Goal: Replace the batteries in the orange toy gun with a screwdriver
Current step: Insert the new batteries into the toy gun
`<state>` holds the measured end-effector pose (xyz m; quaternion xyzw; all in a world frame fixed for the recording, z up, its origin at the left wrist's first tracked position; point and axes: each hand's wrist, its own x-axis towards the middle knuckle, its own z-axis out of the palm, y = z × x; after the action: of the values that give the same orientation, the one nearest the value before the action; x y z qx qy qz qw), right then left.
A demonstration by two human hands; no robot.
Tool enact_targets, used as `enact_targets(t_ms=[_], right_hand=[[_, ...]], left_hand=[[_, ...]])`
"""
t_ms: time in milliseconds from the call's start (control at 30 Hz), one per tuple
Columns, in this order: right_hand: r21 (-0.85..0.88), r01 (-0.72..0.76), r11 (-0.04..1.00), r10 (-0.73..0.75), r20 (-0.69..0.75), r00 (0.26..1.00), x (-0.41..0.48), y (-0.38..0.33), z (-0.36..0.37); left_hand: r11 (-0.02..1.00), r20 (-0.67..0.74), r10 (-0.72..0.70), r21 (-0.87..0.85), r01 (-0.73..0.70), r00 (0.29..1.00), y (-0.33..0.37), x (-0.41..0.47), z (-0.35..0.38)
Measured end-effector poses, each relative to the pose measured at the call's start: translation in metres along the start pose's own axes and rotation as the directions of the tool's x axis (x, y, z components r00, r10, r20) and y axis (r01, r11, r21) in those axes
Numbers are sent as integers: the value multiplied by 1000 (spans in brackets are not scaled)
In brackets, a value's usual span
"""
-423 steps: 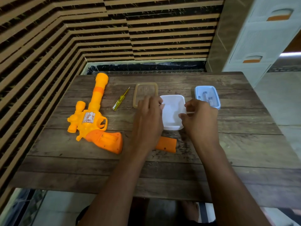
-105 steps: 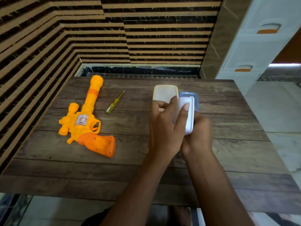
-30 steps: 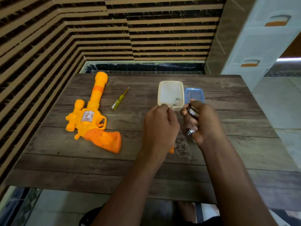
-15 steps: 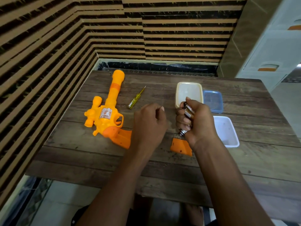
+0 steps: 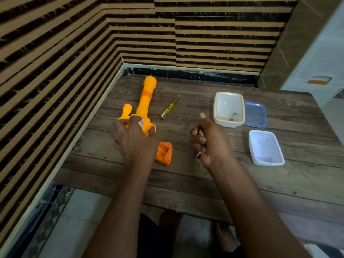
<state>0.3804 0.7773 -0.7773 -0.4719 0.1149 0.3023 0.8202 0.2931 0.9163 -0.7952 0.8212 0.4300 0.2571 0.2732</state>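
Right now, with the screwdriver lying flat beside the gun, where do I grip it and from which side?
Pinch the screwdriver by its yellow handle, the thicker end nearer you, coming down from above. It lies flat on the table, thin tip pointing away, with bare wood either side.

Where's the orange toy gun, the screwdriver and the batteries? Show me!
orange toy gun (image 5: 145, 98): head view, on the long barrel.
screwdriver (image 5: 168, 111): head view, on the yellow handle.
batteries (image 5: 198, 154): head view, on the metal end nearest the camera.
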Motion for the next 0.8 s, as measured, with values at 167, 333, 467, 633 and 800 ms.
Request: enact_targets(t_ms=[167, 333, 467, 633, 800], right_hand=[[-102, -24, 995, 25, 12, 1000, -5, 12, 10], [-74, -61, 995, 58, -39, 998, -9, 11, 15], [-33, -95, 995, 93, -49, 994, -3, 9, 11], [-20, -125, 992, 126, 52, 991, -1, 7, 10], [-17, -74, 997, 75, 101, 992, 4, 15, 11]], left_hand=[[984, 31, -174, 32, 173, 984, -1, -1, -4], [908, 114, -375, -155, 389, 920, -4, 10, -1], [879, 131, -404, -220, 424, 905, 3, 12, -6], [878, 105, -378, -274, 392, 920, -1, 13, -6], [848, 115, -397, -335, 412, 911, -2, 17, -7]])
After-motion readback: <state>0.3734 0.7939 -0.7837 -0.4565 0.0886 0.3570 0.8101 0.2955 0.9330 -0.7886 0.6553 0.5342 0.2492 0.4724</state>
